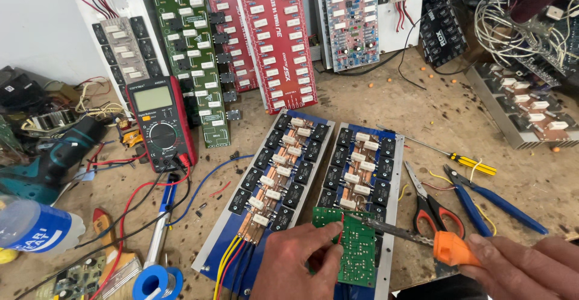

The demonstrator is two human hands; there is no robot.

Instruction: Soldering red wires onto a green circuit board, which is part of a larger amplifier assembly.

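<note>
Your left hand (295, 261) pinches the small green rectangular circuit board (353, 246) at its left edge, thumb and fingers closed on it, and holds it tilted over the lower end of the right blue aluminium amplifier board with rows of black transistors (360, 167). Your right hand (518, 267) is clenched around the orange handle of the soldering iron (449, 249); its dark metal tip (362, 220) touches the upper part of the green board, near your left thumb.

A second blue amplifier board with black transistors and white resistors (278, 173) lies just beside the first one, on its left, with yellow, black and red wires leaving its lower end. To the right of both boards, on the dusty brown surface (386, 95), lie the red-handled scissors (431, 206), the blue-handled pliers (482, 197) and the thin yellow-and-black screwdriver (458, 158). On the far left stands the red and black digital multimeter (160, 122), tilted, with its red and black leads running down toward the blue spool of solder wire (158, 279). Long red and green circuit boards (241, 34) lean against the wall behind.
</note>
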